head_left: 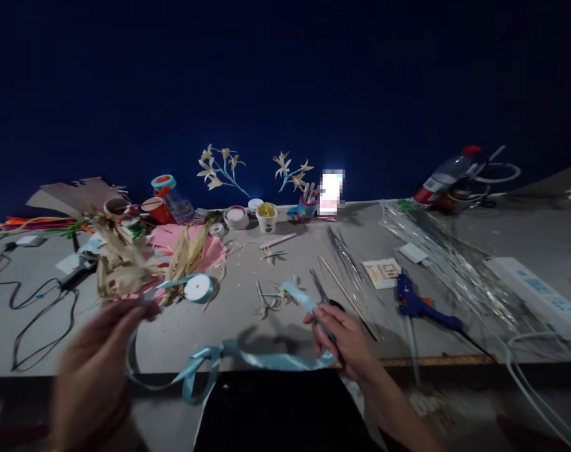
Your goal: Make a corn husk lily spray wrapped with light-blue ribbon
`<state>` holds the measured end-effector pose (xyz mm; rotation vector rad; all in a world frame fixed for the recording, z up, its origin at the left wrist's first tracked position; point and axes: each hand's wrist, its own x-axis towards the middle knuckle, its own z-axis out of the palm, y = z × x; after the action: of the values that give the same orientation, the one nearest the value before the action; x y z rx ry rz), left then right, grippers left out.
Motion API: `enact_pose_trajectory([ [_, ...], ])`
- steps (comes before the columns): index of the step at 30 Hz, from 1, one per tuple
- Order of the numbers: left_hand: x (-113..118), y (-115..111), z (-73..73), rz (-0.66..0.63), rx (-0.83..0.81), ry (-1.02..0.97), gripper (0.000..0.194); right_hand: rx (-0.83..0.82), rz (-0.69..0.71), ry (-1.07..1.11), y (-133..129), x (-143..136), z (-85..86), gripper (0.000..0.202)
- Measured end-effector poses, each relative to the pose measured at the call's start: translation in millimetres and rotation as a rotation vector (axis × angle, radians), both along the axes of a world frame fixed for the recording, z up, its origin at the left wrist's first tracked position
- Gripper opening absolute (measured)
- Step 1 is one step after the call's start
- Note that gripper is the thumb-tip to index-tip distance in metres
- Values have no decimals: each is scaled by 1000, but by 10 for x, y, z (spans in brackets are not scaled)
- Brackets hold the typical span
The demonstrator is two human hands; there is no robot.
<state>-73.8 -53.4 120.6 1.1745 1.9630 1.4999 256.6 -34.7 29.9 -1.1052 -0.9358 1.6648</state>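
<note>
Light blue ribbon (266,360) hangs in loose loops between both hands, past the table's front edge. At the lower left, my left hand (100,351), a little blurred, is closed with fingertips pinched on the ribbon. My right hand (339,333) is closed on the ribbon near its end, which points up and left; something dark also runs along its fingers, too unclear to name. The ribbon spool (198,288) lies near my left hand. Scissors (318,285) lie just behind my right hand. Small blue-stemmed flower pieces (269,298) rest between the hands.
Dried husks (120,257) and pink paper (214,245) lie left. Two flower sprigs (226,169) stand at the back beside tubs (266,218) and a lit screen (330,191). A blue glue gun (415,301), wires (346,257) and a power strip (537,289) lie right.
</note>
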Motion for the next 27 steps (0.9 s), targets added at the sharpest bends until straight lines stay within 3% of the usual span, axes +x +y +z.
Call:
enact_pose_trajectory([
  [3, 628, 212, -356, -455, -18, -411, 13, 65, 52, -24, -56, -68, -2, 34],
  [7, 1202, 292, -562, -679, -67, -681, 9, 159, 108, -137, -131, -69, 11, 37],
  [15, 1397, 405, -492, -772, -142, -654, 10, 171, 225, -224, -194, -19, 52, 36],
  [20, 1480, 433, -547, -803, -162, -663, 13, 132, 24, -92, -118, -133, 118, 27],
  [27, 1686, 390, -630, -635, -108, -744, 17, 36, -29, 97, -124, -460, 116, 42],
])
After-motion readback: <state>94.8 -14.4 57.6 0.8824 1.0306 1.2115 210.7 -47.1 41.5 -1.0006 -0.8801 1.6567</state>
